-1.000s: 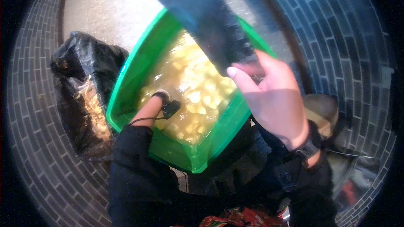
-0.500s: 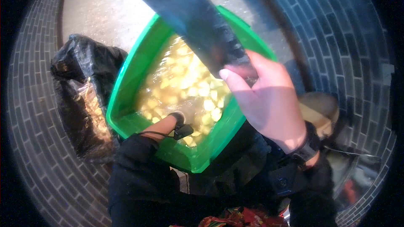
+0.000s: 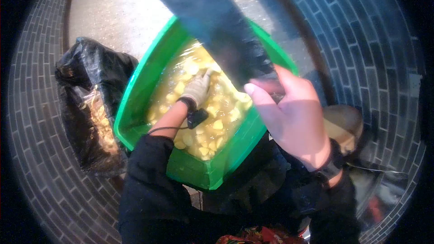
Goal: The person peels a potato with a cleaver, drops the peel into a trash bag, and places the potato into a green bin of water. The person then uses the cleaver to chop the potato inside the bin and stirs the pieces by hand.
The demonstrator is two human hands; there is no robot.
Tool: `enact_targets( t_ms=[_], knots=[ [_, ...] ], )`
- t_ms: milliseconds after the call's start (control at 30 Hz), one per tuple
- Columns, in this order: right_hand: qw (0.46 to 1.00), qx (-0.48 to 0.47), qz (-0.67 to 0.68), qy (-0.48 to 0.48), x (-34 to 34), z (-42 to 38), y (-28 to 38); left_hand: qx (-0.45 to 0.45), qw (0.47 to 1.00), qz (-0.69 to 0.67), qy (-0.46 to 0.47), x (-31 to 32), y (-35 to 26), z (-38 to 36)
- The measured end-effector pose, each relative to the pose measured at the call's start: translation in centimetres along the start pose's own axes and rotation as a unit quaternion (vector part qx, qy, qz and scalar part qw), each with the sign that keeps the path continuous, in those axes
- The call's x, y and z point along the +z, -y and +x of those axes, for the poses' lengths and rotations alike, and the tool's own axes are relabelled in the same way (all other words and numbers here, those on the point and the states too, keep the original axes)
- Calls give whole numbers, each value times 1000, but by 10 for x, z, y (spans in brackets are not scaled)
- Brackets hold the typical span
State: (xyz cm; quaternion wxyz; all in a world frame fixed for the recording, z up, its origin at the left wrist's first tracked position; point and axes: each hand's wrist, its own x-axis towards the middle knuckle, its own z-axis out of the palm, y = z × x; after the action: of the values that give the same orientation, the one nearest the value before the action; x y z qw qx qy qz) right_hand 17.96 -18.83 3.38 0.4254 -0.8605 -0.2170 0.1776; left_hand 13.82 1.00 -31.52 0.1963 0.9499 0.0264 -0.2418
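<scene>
A green tub (image 3: 149,70) holds cloudy water with many pale yellow chunks (image 3: 217,124) in it. My left hand (image 3: 198,89), in a light glove, lies over the chunks at the water's surface, its fingers pointing up and right and partly apart; no object shows in it. Above the tub's right side, my bare right hand (image 3: 294,117) pinches the near end of a long, wide, dark flat object (image 3: 212,27), blurred by motion. This object hides part of the tub's far side.
A black plastic bag (image 3: 90,63) with pale scraps (image 3: 101,119) in its opening stands left of the tub. A rounded beige object (image 3: 343,126) lies beyond my right wrist. Brick-patterned surfaces run along both sides.
My left hand has risen from under the water and moved up, so the glove now shows. My right hand and the dark object have shifted slightly right and down.
</scene>
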Motion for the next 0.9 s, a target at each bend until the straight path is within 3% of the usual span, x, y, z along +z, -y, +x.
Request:
enact_targets(
  t_ms=[33, 167, 267, 300, 367, 400, 467, 633, 667, 733, 833, 900],
  knots=[
    [1000, 2, 8, -11, -1, 0, 0, 48, 997, 2, -59, 10, 12, 15],
    [999, 50, 0, -17, -6, -1, 3, 135, 981, -27, -138, -10, 7, 29],
    [998, 46, 21, -34, -8, -2, -1, 59, 987, -138, 48, -31, -34, 27],
    [998, 56, 10, -30, -9, -3, -3, 59, 988, -137, 47, -43, -49, 22],
    [998, 65, -1, -26, -10, -3, -4, 8, 973, -17, 229, -61, -78, 9],
    [998, 66, -4, -19, -12, -3, -4, 8, 973, -17, 229, -56, -87, 6],
    [998, 66, -7, -12, -13, -3, -5, 99, 939, 105, 313, -43, -97, 0],
    [997, -27, 37, -62, -8, -2, -19, 158, 943, 75, 284, -1, -87, -15],
    [997, -29, 40, -63, -11, -1, -14, 167, 944, 65, 278, 8, -85, -19],
    [998, 62, -12, -4, -19, -2, -1, 183, 945, 49, 267, 24, -80, -29],
    [1000, 1, 17, -7, -14, -2, -4, 202, 946, 35, 249, 37, -71, -40],
    [999, 16, 30, 1, -10, -3, -3, 219, 946, 34, 237, 40, -66, -45]
  ],
)
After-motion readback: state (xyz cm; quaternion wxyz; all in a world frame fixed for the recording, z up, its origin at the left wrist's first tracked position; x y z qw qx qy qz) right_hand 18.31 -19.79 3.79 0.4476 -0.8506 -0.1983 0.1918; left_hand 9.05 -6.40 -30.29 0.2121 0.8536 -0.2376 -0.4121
